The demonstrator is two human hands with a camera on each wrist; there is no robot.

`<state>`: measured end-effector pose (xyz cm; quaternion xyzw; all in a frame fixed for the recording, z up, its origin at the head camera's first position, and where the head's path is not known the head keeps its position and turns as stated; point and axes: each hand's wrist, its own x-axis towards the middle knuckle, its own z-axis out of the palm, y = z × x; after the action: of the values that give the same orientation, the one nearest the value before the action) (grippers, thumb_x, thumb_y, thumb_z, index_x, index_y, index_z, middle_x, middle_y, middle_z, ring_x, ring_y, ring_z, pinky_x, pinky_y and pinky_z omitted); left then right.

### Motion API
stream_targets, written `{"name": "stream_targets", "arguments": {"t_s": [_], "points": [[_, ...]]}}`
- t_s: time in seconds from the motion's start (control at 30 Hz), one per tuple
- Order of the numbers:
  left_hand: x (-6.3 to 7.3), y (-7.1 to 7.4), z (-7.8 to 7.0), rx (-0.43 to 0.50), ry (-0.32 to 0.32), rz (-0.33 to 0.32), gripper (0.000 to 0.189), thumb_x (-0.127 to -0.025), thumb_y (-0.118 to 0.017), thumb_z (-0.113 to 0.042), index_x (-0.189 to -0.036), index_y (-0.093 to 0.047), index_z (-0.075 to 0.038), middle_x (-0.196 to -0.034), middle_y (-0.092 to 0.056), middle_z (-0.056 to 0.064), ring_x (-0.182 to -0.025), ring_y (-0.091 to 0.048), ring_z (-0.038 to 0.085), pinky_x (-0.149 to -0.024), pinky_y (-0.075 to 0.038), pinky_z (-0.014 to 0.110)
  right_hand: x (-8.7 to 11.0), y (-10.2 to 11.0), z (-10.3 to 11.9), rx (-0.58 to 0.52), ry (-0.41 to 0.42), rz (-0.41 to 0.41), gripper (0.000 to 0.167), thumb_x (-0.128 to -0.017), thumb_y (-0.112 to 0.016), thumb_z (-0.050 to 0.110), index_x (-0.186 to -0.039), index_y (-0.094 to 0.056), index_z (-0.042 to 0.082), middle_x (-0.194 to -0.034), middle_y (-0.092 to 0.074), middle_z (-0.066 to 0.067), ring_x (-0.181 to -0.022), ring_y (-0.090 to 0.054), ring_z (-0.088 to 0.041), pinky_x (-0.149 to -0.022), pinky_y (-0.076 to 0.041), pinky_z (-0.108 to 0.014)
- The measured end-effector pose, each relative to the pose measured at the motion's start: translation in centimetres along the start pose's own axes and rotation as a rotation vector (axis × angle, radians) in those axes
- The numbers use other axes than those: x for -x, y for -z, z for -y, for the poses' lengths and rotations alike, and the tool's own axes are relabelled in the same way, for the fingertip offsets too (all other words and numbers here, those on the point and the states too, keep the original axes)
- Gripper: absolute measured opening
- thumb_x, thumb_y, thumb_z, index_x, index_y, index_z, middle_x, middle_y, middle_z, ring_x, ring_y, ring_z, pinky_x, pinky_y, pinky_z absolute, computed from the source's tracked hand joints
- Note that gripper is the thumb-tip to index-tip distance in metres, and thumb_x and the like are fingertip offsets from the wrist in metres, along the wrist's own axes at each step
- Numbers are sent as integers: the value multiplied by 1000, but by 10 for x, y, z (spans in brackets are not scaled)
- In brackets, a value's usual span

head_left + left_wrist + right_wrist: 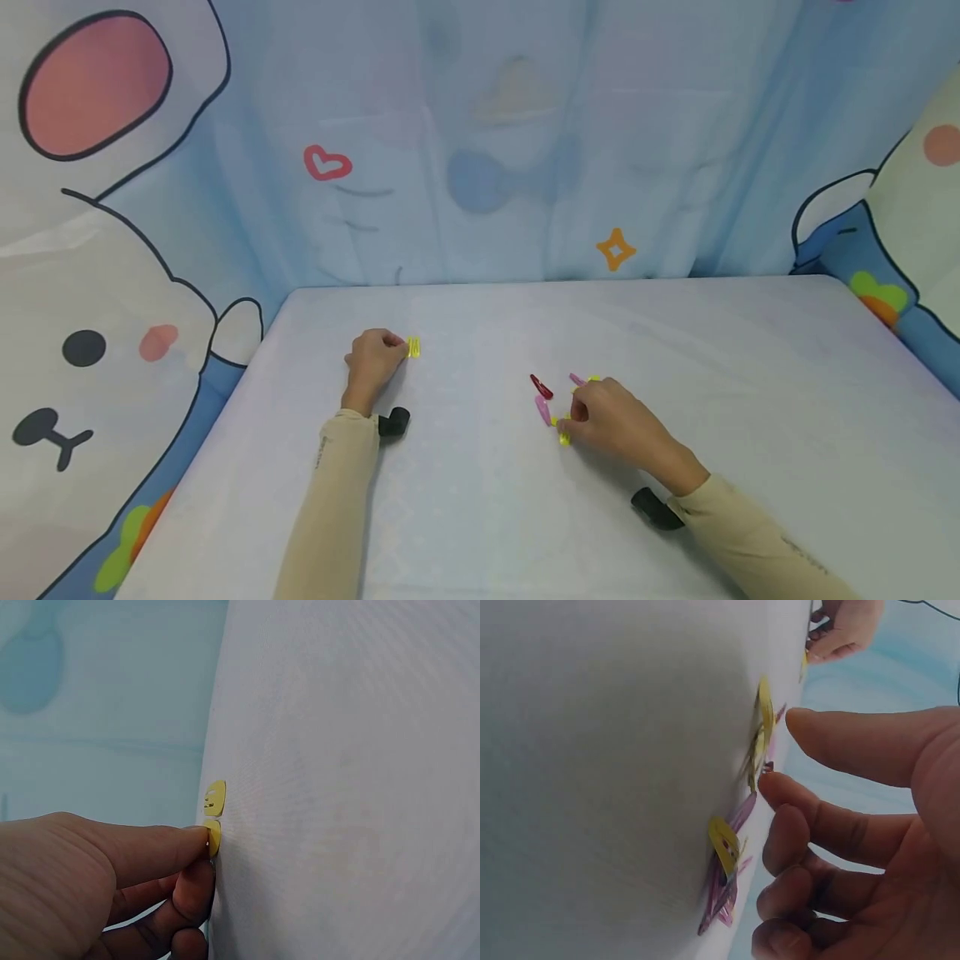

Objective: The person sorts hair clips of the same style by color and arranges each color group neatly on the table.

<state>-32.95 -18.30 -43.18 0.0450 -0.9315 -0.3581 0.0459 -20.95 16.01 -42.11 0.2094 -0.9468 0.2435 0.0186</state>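
Observation:
Far left on the table, my left hand [372, 364] pinches a yellow hair clip [214, 837] between thumb and fingers, right at the tabletop. A second yellow clip [216, 796] lies beside it, in line. My right hand [626, 425] hovers low over a loose group of snap clips, its thumb and index finger apart in the right wrist view. Nearest those fingertips is a yellow clip [766, 705]. The group also has a dark red clip [541, 387], a pink clip [543, 410] and another pink clip [577, 379]; the hand partly hides the rest.
The clips lie on a white-covered table [465, 500]. Behind it hangs a light blue printed curtain [390, 83]. A black wrist device [657, 508] sticks out from the right cuff, and another black device [394, 422] from the left.

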Motion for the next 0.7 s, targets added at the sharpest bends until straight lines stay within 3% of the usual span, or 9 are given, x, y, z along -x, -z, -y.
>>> {"name": "stream_targets", "arguments": {"t_s": [0.23, 0.5, 0.7], "points": [[1, 0, -1, 3, 0, -2, 16, -100, -72, -14, -102, -76, 1, -103, -74, 16, -103, -64, 36, -105, -35, 61, 3, -4, 1, -23, -49, 39, 26, -88, -86, 12, -72, -64, 11, -65, -55, 6, -63, -48, -12, -59, -42, -30], [0, 0, 0, -1, -9, -9, 16, -100, -72, -14, -100, -77, 1, -102, -74, 17, -103, -64, 37, -104, -35, 61, 2, -3, 8, -111, -172, 52, 17, -86, -85, 5, -81, -69, 5, -74, -61, 2, -70, -53, -17, -63, -46, -34], [1, 0, 0, 5, -9, -6, 15, -99, -71, -14, -99, -77, 0, -101, -74, 16, -102, -64, 36, -103, -35, 61, 3, 0, 5, -163, -152, 27, 9, -87, -76, -1, -81, -71, 4, -73, -62, 1, -69, -53, -16, -61, -46, -32]]}}
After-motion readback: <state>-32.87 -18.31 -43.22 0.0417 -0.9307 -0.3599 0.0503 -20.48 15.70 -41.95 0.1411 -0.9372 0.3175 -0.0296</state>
